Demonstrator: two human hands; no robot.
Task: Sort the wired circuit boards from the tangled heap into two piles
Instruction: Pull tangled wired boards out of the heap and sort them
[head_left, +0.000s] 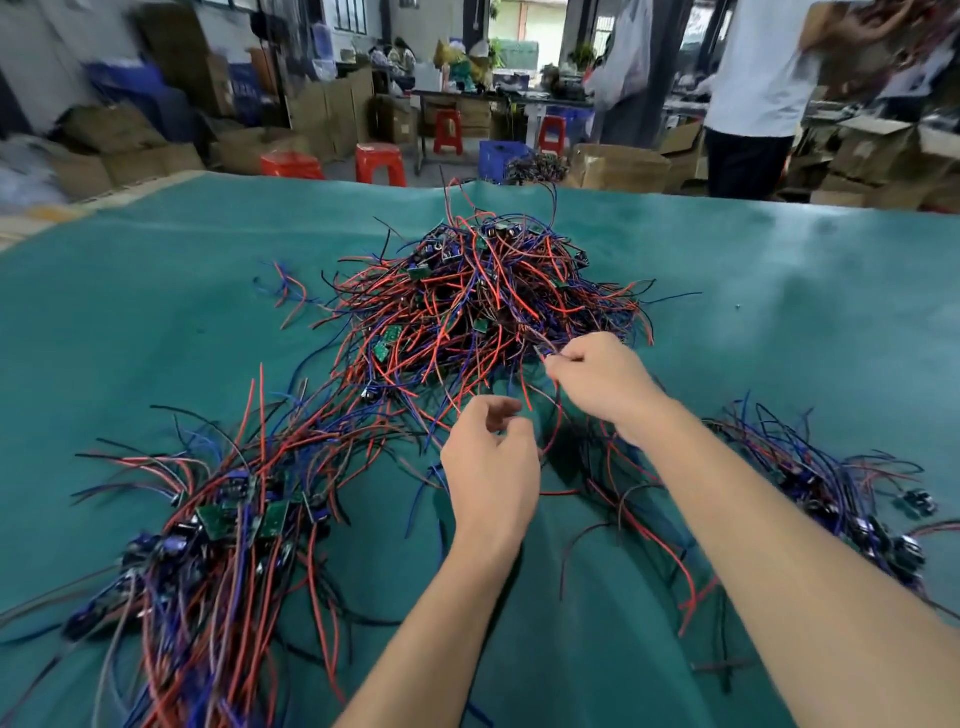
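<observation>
Green cloth covers the worktop (156, 312), carrying three groups of wired circuit boards: one tangled heap (483, 296) far centre, one pile (218, 530) near left, one pile (857, 504) near right. Right hand (597, 379) pinches a wire at the heap's near edge; left hand (491, 467) hovers loosely curled, grasping nothing.

Green-covered table (779, 291): tangled heap (478, 301) centre, left pile (218, 530), right pile (841, 499).

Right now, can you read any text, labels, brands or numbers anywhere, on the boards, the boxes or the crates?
None can be read.
Green circuit boards in the near left pile: any markings too small and blurred.
Cardboard boxes behind the table: no legible print.
Blue crate: no legible text.
</observation>
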